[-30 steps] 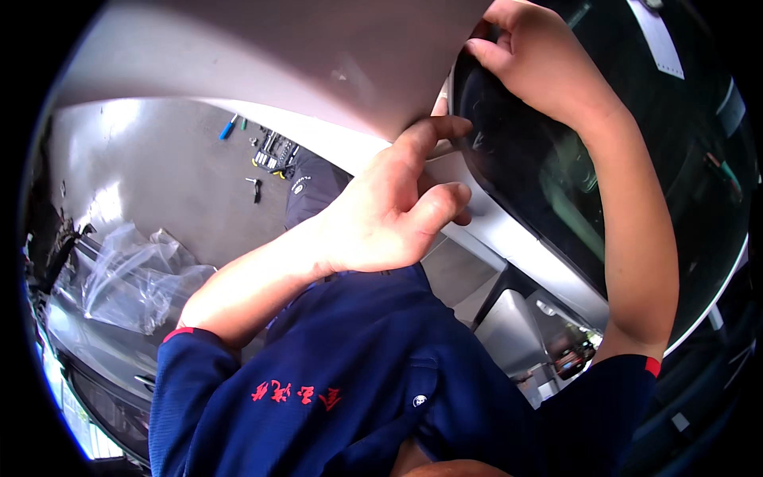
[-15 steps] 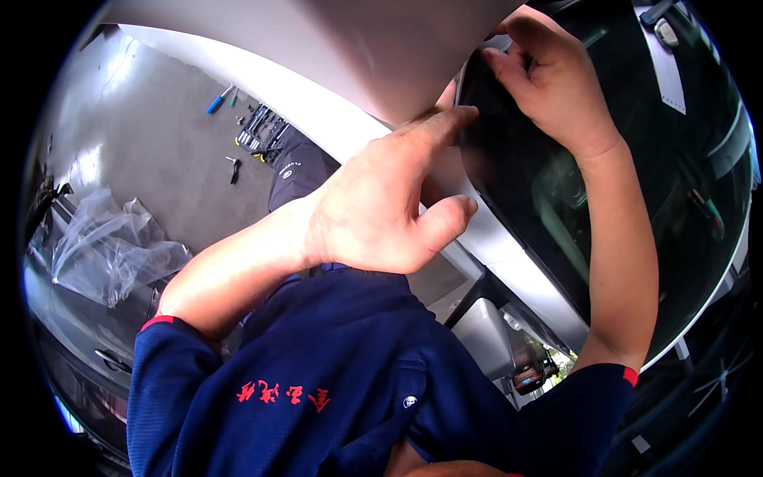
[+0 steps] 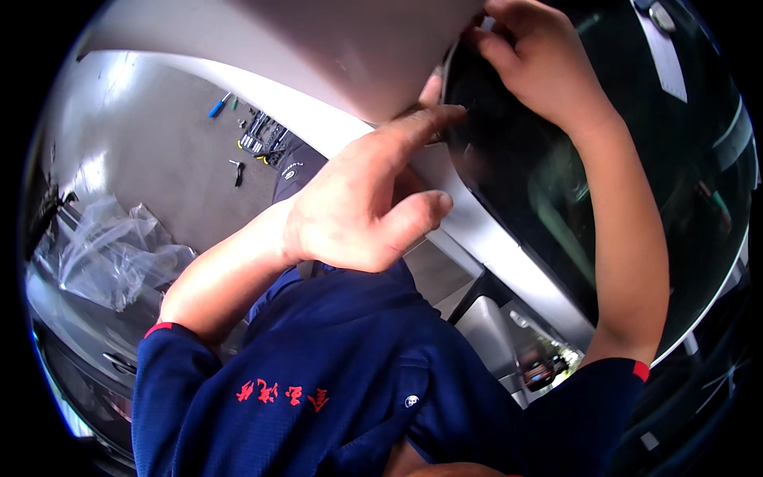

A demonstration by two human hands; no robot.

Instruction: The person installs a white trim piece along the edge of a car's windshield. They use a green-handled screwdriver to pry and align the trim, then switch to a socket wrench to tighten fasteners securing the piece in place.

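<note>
My left hand [image 3: 350,199] lies by the pointed rear corner of a silver car body panel [image 3: 334,48], apparently the hood. Its fingers stretch toward the dark windshield [image 3: 548,207], with the thumb held apart; one fingertip shows beyond the panel's edge. My right hand [image 3: 532,56] is above the windshield, at the seam between panel and glass. Its thumb and fingers are bent together at the panel's edge, and whatever is between them is hidden. A silver body strip [image 3: 485,242] runs along the windshield's side, below my left hand.
On the grey floor [image 3: 191,151] lie an open tool set [image 3: 262,137], a blue-handled tool [image 3: 218,106] and a small black tool [image 3: 237,172]. Clear plastic sheeting [image 3: 111,254] drapes a grey car at left. A side mirror [image 3: 486,334] juts out below. A white paper strip [image 3: 664,56] is on the windshield.
Both hands appear slightly farther left in the picture, the right one also a little higher, while the surroundings shift with the view. The left hand keeps its spread shape.
</note>
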